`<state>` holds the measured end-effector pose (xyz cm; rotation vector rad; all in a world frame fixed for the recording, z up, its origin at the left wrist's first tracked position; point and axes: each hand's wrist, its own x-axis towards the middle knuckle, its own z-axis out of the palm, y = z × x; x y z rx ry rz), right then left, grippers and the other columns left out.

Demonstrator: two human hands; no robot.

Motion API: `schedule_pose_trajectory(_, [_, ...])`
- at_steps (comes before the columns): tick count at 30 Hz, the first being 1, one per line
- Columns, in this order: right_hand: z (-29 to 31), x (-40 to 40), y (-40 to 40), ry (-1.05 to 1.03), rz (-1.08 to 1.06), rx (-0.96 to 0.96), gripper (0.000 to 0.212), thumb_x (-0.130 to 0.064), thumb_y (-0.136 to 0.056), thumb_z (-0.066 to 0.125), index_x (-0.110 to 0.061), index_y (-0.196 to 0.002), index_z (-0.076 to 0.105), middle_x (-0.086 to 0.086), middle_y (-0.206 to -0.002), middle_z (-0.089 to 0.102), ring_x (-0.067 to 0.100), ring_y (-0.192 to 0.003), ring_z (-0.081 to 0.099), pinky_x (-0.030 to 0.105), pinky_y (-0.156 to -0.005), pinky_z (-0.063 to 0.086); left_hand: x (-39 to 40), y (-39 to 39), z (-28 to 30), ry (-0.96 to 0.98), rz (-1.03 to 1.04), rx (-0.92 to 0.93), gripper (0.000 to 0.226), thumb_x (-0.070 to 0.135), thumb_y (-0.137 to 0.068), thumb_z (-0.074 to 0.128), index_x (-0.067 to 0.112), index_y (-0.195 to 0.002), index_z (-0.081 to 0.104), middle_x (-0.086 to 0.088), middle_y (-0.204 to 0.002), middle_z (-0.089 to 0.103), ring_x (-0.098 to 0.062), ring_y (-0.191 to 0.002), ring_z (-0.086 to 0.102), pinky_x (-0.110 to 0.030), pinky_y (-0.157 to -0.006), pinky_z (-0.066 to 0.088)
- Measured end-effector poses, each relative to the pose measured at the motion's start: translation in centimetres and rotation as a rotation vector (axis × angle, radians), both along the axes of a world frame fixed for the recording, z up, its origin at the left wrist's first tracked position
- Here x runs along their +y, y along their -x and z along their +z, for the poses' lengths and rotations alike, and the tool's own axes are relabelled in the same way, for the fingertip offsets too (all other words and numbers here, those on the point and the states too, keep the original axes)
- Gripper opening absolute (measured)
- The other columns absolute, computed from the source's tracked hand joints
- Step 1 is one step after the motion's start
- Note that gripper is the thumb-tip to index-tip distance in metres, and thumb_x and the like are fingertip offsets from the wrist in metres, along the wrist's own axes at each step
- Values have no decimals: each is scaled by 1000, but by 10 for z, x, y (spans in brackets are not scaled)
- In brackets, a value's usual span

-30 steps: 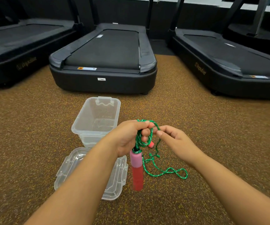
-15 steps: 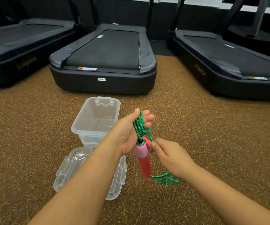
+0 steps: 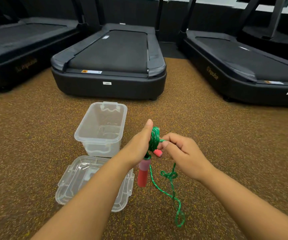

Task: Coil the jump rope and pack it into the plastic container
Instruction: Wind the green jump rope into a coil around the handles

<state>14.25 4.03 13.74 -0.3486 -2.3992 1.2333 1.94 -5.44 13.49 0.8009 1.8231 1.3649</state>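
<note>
My left hand point(image 3: 137, 149) holds a coil of green jump rope point(image 3: 154, 138) wound around its fingers, thumb pointing up. A pink and red handle point(image 3: 143, 172) hangs below that hand. My right hand point(image 3: 179, 151) pinches the rope just right of the coil. The second handle's red end point(image 3: 158, 152) peeks out between the hands. A loose tail of rope point(image 3: 171, 191) trails down to the floor and ends in a loop. The clear plastic container point(image 3: 88, 134) stands open on the floor to the left of my hands.
The container's clear lid point(image 3: 74, 184) lies flat on the floor in front of it, under my left forearm. Three black treadmills point(image 3: 112, 66) line the far side. Brown speckled floor point(image 3: 235, 135) spreads to the right.
My right hand has risen from beside the hanging handle to the coil, bringing the rope up. The loose tail on the floor now hangs longer and lower to the right.
</note>
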Motion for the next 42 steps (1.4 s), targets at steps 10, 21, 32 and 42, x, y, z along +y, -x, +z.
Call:
schedule_pose_trajectory(10, [4, 30, 3, -28, -215, 17, 18, -33, -91, 57, -21, -77, 58, -9, -59, 53, 9, -57, 44, 31, -57, 38, -6, 0, 14, -76, -348, -111, 21, 17, -96, 50, 11, -85, 67, -2, -63, 62, -21, -76, 57, -17, -65, 50])
schedule_pose_trajectory(21, [-9, 36, -9, 622, -178, -39, 33, -25, -100, 37, -17, -98, 69, 3, -71, 61, 16, -69, 56, 33, -73, 46, -6, 8, 20, -249, -115, -284, 26, 19, -100, 38, 10, -81, 53, 4, -53, 38, -10, -50, 39, -15, -46, 44])
schedule_pose_trajectory(32, [-12, 38, -12, 212, -212, -176, 7, -19, -80, 73, -26, -80, 73, -5, -73, 71, 5, -68, 60, 14, -68, 47, -5, 16, 17, -222, -6, -240, 27, 23, -101, 39, 12, -82, 54, 9, -48, 43, -7, -48, 42, -20, -57, 39])
schedule_pose_trajectory(42, [-30, 35, -10, -101, -518, -41, 17, -21, -73, 79, -20, -69, 63, -9, -66, 62, 3, -60, 52, 10, -55, 38, -1, 13, 14, -196, 47, -288, 26, 21, -100, 40, 9, -82, 54, 9, -46, 42, -8, -46, 41, -21, -55, 38])
